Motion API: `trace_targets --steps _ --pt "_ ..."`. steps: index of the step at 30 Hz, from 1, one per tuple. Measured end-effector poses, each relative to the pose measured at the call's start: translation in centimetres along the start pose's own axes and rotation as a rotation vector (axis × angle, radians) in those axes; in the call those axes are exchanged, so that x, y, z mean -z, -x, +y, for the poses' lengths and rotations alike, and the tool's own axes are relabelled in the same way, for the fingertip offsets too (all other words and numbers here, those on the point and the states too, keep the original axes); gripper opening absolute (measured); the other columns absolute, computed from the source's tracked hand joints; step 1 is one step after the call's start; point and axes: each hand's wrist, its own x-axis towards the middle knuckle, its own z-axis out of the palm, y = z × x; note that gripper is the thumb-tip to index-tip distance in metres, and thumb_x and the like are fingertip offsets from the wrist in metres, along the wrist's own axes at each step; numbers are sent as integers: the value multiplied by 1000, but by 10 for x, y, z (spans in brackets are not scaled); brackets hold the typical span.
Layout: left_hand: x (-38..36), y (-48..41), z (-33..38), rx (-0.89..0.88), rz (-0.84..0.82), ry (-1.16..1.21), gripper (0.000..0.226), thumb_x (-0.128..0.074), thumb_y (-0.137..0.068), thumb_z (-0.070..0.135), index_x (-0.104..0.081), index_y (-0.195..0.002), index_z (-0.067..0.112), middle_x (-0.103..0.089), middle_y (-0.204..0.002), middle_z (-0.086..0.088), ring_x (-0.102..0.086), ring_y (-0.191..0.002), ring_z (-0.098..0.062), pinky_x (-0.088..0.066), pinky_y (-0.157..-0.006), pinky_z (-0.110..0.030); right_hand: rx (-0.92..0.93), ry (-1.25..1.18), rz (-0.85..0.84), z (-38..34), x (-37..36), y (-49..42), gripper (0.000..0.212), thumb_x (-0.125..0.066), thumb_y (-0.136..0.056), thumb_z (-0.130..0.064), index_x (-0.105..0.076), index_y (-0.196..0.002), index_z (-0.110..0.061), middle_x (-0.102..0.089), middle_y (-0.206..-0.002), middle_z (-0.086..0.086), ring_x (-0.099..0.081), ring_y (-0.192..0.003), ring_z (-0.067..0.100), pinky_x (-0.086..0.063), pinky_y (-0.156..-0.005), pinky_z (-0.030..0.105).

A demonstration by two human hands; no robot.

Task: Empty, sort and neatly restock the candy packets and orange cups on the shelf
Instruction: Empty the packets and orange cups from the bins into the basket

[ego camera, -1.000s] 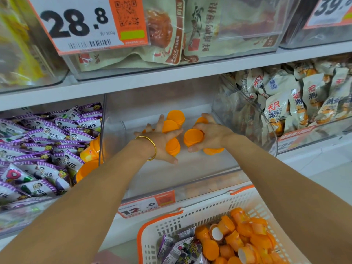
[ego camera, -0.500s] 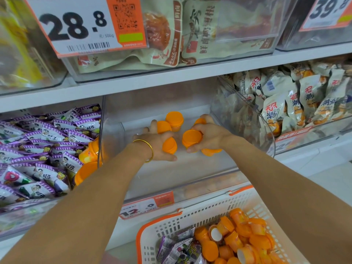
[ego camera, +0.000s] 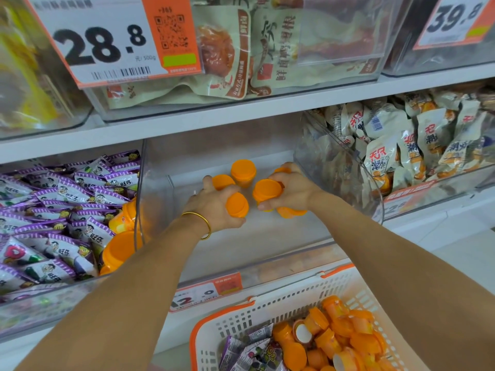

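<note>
Both hands reach into the clear middle bin (ego camera: 267, 236) on the shelf. My left hand (ego camera: 214, 204), with a gold bangle on the wrist, grips two orange cups (ego camera: 237, 204). My right hand (ego camera: 292, 191) holds another orange cup (ego camera: 267, 190), with more orange under the palm. One orange cup (ego camera: 243, 171) stands upright at the back of the bin, apart from both hands. Below, a white basket with orange rim (ego camera: 281, 306) holds several orange cups (ego camera: 340, 341) and a few purple candy packets (ego camera: 251, 352).
The left bin holds many purple candy packets (ego camera: 53, 210) with two orange cups (ego camera: 120, 245) by its right wall. The right bin (ego camera: 401, 156) is filled with white snack packs. An upper shelf with price tags (ego camera: 107, 44) overhangs the bins.
My left hand's fingers have curled tighter round its cups. One cup now stands alone at the back of the bin. The right hand has barely moved.
</note>
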Motion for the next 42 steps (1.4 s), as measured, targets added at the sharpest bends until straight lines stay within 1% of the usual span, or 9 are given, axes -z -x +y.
trace_targets --steps 3,11,18,25,27,31,35,39,42 --pt "8 -1 8 35 59 187 65 -61 -53 58 -43 -115 48 -28 -117 -4 -52 -100 -34 -43 -97 -36 3 -100 70 -5 9 2 55 -81 -68 -43 -61 -112 -16 -41 -126 7 -21 -133 16 -29 -98 21" --pt "64 68 55 -229 258 413 64 -78 -71 37 -46 -127 36 -30 -122 -2 -30 -109 -8 -24 -90 -9 91 -176 301 -45 71 130 79 -77 -56 -51 -52 -126 -25 -16 -149 -1 -26 -129 10 -29 -96 21" --pt "17 157 113 -449 86 458 65 -73 -58 57 -43 -116 51 -30 -120 2 -29 -112 -4 -26 -86 0 -30 -415 316 -8 43 268 71 -86 -48 -52 -45 -106 -49 -24 -139 -16 -35 -120 0 -34 -80 2" --pt "-144 165 139 -286 -223 252 74 -72 -72 50 -38 -136 38 -14 -141 -8 -40 -124 -27 -36 -99 -26 -467 -552 147 109 -94 280 42 -76 -68 -55 -69 -100 -29 -69 -103 -6 -63 -103 17 -54 -87 28" --pt "-190 157 142 -236 -318 208 74 -70 -75 51 -35 -138 37 -9 -145 -11 -40 -126 -31 -39 -97 -31 -587 -357 59 138 -134 279 72 -66 -62 -76 -60 -121 -36 -61 -127 1 -55 -119 22 -45 -102 39" --pt "-272 131 152 -157 -418 186 75 -70 -73 52 -36 -137 35 0 -151 -18 -41 -125 -39 -41 -99 -35 -808 -391 103 171 -185 284 85 -75 -72 -51 -39 -143 -20 -14 -154 17 -29 -138 32 -28 -109 38" --pt "-318 112 173 -32 -402 287 80 -74 -71 48 -33 -139 38 3 -151 -14 -30 -133 -39 -36 -108 -38 -863 -495 149 191 -198 287 80 -70 -82 -43 -30 -147 -20 7 -157 14 -18 -142 34 -28 -110 42" --pt "-312 99 174 -109 -483 312 84 -74 -74 43 -27 -144 38 13 -156 -5 -5 -144 -31 -24 -115 -40 -860 -384 69 184 -179 284 64 -56 -92 -34 -27 -148 -23 3 -157 14 -29 -136 40 -39 -104 51" --pt "-264 96 165 -212 -401 290 62 -62 -86 26 -35 -142 31 -7 -156 -8 -15 -143 -29 -27 -113 -38 -755 -160 19 161 -147 271 46 -43 -95 -33 -39 -140 -25 -31 -148 14 -42 -128 35 -43 -101 50"
